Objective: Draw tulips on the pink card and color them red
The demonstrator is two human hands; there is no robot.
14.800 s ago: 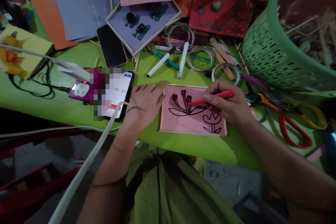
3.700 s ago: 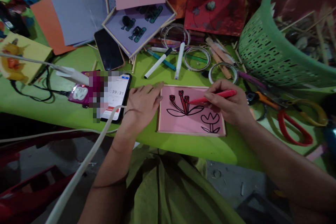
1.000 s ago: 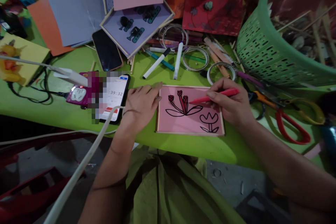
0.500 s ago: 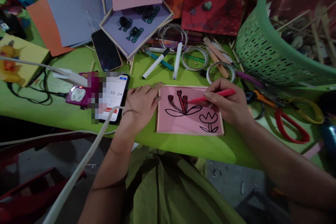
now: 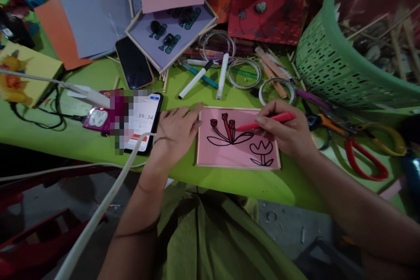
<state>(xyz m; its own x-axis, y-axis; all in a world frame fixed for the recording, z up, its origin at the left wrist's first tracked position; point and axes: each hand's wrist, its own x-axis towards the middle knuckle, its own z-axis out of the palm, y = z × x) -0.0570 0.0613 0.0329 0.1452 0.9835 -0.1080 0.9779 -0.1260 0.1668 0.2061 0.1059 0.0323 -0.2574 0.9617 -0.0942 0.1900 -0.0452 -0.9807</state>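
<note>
A pink card [image 5: 226,157] with a thin pale wooden frame lies on the green table in front of me. Black outlines of flowers are drawn on it, and several stems and buds on the left plant are coloured red. My right hand [image 5: 288,129] grips a red marker [image 5: 278,118], its tip down at the stems. The heel of that hand rests over the card's right edge. My left hand [image 5: 177,133] lies flat with fingers stretched out, fingertips at the card's left edge, beside a lit phone [image 5: 154,116].
A green basket [image 5: 344,70] of sticks and stones stands at the back right. Scissors with red handles [image 5: 365,162] lie right of my arm. Tape rolls [image 5: 244,73] and white markers [image 5: 196,79] are behind the card. A white cable [image 5: 108,197] crosses at left.
Hardly anything differs. The red marker's tip has shifted very slightly at the stems, with my right hand still gripping it. My left hand stays in place.
</note>
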